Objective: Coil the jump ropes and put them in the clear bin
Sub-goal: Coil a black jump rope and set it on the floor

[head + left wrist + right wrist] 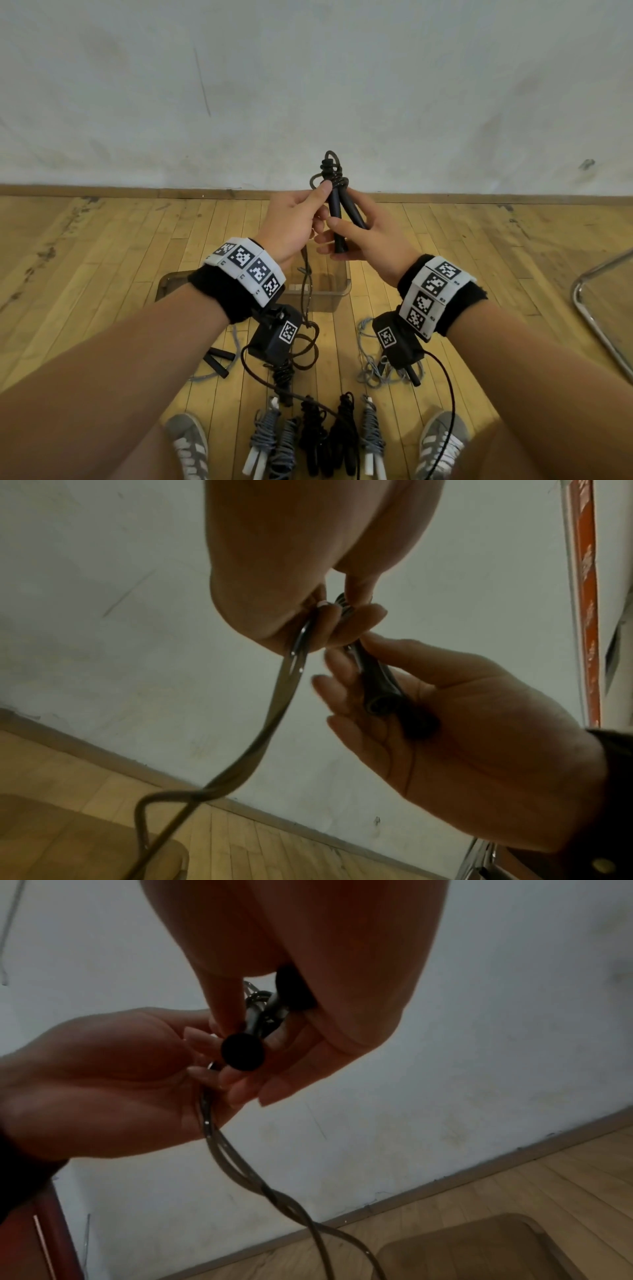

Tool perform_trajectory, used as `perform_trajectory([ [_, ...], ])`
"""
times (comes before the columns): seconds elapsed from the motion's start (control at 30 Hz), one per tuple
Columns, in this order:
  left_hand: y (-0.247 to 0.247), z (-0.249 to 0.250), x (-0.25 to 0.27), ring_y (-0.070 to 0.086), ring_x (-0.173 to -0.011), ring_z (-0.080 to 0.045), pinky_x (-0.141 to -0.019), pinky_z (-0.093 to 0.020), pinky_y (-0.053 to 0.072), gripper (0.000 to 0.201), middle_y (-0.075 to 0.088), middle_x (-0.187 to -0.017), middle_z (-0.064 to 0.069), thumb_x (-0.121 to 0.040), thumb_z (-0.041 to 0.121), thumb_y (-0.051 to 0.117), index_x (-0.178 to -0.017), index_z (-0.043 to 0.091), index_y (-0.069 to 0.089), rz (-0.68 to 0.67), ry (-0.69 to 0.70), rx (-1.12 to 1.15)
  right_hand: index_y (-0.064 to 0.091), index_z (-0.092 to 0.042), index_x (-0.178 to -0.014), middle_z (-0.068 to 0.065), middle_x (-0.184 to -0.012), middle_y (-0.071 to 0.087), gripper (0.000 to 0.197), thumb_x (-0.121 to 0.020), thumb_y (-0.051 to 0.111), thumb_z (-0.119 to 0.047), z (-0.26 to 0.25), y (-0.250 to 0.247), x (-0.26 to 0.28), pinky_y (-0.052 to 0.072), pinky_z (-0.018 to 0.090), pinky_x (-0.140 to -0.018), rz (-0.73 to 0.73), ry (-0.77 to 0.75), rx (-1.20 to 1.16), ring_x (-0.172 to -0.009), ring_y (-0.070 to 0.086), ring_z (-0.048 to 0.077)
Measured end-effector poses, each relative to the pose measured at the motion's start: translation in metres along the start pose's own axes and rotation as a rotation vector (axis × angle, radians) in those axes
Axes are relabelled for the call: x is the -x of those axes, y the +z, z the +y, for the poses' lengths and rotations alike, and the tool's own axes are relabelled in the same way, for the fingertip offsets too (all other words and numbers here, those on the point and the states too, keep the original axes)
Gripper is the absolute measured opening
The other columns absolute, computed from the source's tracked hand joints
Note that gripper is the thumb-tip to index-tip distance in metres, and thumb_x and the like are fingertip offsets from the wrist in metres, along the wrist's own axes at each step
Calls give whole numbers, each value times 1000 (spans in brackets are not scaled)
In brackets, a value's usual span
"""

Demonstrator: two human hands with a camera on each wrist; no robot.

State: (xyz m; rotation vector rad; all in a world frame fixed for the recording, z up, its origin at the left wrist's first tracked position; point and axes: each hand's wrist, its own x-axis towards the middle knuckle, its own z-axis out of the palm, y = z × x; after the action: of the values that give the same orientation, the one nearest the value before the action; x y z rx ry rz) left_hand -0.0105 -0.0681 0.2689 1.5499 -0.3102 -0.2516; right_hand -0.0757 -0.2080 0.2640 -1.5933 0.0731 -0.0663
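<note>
In the head view, our left hand point(293, 219) and right hand point(364, 236) meet at the centre of the frame around a black jump rope point(337, 205); its two handles stand side by side, upright and slightly splayed, with a few turns of cord wound round their tops; the left thumb and fingers pinch near that winding, while the right fingers curl round the lower handles; the loose cord hangs down from the hands past the clear bin point(329, 294), which sits on the floor just below them; wound ropes point(322, 435) lie in a row at the bottom centre.

In the left wrist view, the cord point(270, 718) runs from our pinching left fingers point(329, 626) down to the lower left; it looks thin, smooth and springy, so we judge it light but apt to unwind if released; the rigid handles point(377, 685), right of centre, seem the surest place to hold.

In the right wrist view, the handle ends point(243, 1051) sit at the centre, against the right fingers; the left hand grips the cord just beneath them.
</note>
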Motion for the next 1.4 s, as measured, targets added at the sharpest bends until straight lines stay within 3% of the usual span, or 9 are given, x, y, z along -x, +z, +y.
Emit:
perform_trajectory([
  [0.2,-4,4,0,61,-56,-11,-59,-24,51,40,59,-61,3,-101,48,57,-87,14,69,26,-46,-49,44,-16,-150,-1,-69,61,54,-100,62,-10,-5,-7,-6,57,26,-64,75,-120,137,-60,60,12],
  [0.4,-9,-4,-1,63,-57,-11,-71,-34,57,32,67,-74,-1,-103,38,59,-103,8,72,-49,-159,-132,43,-26,-151,-4,-88,69,56,-99,64,-19,-6,-25,-11,59,30,-64,229,-192,462,-63,66,11],
  [0.57,-8,-2,1,59,-58,-8,-61,-25,53,14,69,-75,1,-98,17,67,-104,8,76,-3,-85,-74,39,-39,-150,-8,-101,72,59,-97,63,-32,0,-37,-15,61,45,-75,319,-239,742,-76,71,16],
  [0.73,0,2,7,58,-58,-7,-60,-24,48,15,71,-74,4,-98,22,67,-97,13,79,2,13,-101,34,-39,-153,-5,-102,73,61,-98,59,-35,1,-35,-17,60,39,-72,354,-233,929,-77,69,17],
  [0.87,3,1,8,59,-58,-5,-63,-25,49,17,73,-75,6,-98,23,65,-91,18,80,55,43,-193,27,-40,-156,-3,-103,71,63,-101,57,-31,5,-24,-14,38,27,-54,359,-231,1125,-70,53,15],
  [0.97,2,-3,1,59,-61,-7,-66,-28,47,18,71,-75,9,-98,24,64,-90,20,80,132,-30,-218,21,-47,-153,0,-92,70,65,-101,52,-24,14,-16,-16,43,29,-51,313,-247,1157,-66,57,18],
  [1.2,0,-8,-4,58,-60,-8,-67,-29,46,23,72,-76,6,-97,34,65,-89,18,79,165,-88,-175,25,-42,-156,2,-78,54,52,-105,25,-32,28,-12,-20,34,32,-67,150,-324,931,-77,49,25],
  [1.33,-3,-6,-4,56,-56,-7,-60,-25,44,42,71,-73,6,-91,59,67,-85,20,80,184,-85,-147,35,-31,-154,-1,-110,62,49,-106,38,-19,23,-7,-13,46,42,-88,88,-361,832,-102,51,23],
  [1.4,-3,-6,-5,53,-53,-8,-57,-24,43,42,69,-70,6,-91,59,67,-85,19,80,183,-61,-127,32,-29,-156,-4,-125,62,53,-106,45,-17,19,-5,-11,51,34,-92,57,-378,720,-110,57,13],
])
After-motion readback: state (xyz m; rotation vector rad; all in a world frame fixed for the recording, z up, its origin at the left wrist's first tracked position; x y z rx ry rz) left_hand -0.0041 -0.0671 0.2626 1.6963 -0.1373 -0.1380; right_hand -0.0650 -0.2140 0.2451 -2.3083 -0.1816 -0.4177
